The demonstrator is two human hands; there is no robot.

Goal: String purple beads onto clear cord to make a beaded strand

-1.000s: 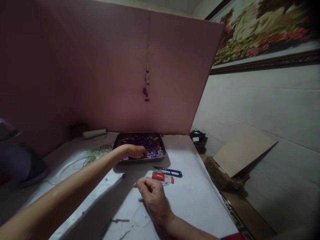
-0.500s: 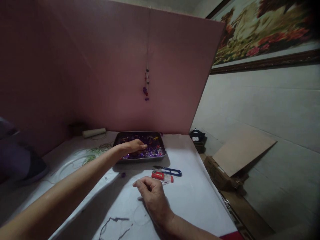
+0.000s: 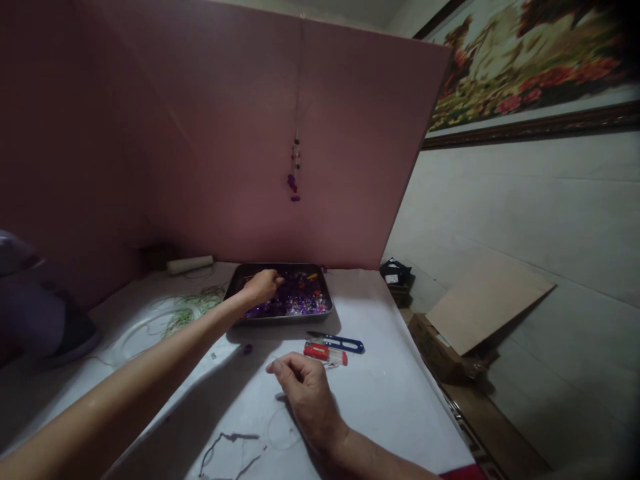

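Note:
My left hand [image 3: 263, 285] reaches over the dark tray [image 3: 280, 321], fingers pinched together above purple beads [image 3: 285, 300]. Anything between those fingertips is too small to make out. On the white-covered table, my right hand [image 3: 310, 397] is closed in a pinch, its side resting near the surface. From it a thin clear thread [image 3: 283, 430] curves in a loop, though its end at the fingertips is barely visible. Just beyond this hand lie a red lighter [image 3: 325, 353] and blue thread snips [image 3: 343, 343]. A purple bead [image 3: 248, 349] sits in front of the tray.
Green strands [image 3: 183, 320] and a pale roll [image 3: 190, 265] lie on the left. A beaded string [image 3: 295, 167] hangs against the pink panel [image 3: 225, 133]. Dark thin strips [image 3: 235, 437] lie near the front. Cardboard [image 3: 490, 300] leans right of the table.
My left hand has drawn slightly left and back within the tray, its fingers now more curled and raised off the beads. My right hand has stayed in place.

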